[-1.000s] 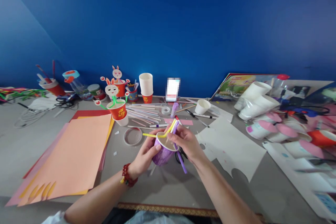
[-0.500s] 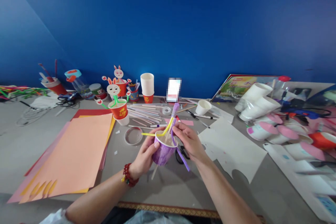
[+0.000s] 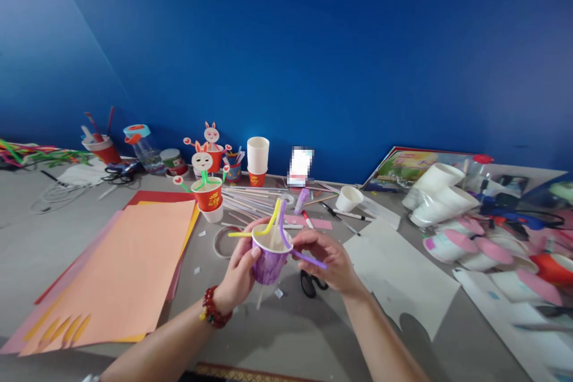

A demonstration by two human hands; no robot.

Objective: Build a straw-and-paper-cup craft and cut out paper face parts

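My left hand (image 3: 242, 271) is wrapped round a paper cup (image 3: 268, 265) coloured purple, held upright above the table. Out of the cup rise a bent yellow pipe cleaner (image 3: 271, 224) and a bent purple pipe cleaner (image 3: 283, 228), with a pale stick between them. The yellow one sticks out over the left rim, the purple one over the right. At the right rim my right hand (image 3: 329, 256) has its fingers closed round the purple one, whose tip points right. Another thin stick (image 3: 259, 298) pokes out under the cup. Black-handled scissors (image 3: 308, 283) lie below my right hand.
Coloured paper sheets (image 3: 120, 262) lie left, a white sheet (image 3: 403, 274) right. Behind stand a rabbit-figure cup (image 3: 208, 197), stacked cups (image 3: 258, 158), loose paper sticks (image 3: 246, 200), a tape roll (image 3: 219, 243) and a phone (image 3: 301, 167). Decorated white cups (image 3: 452, 245) crowd the right.
The cup has shifted slightly left in view. My right hand has gone from the purple pipe cleaner's upper part to its outer part, which now points sideways instead of down.
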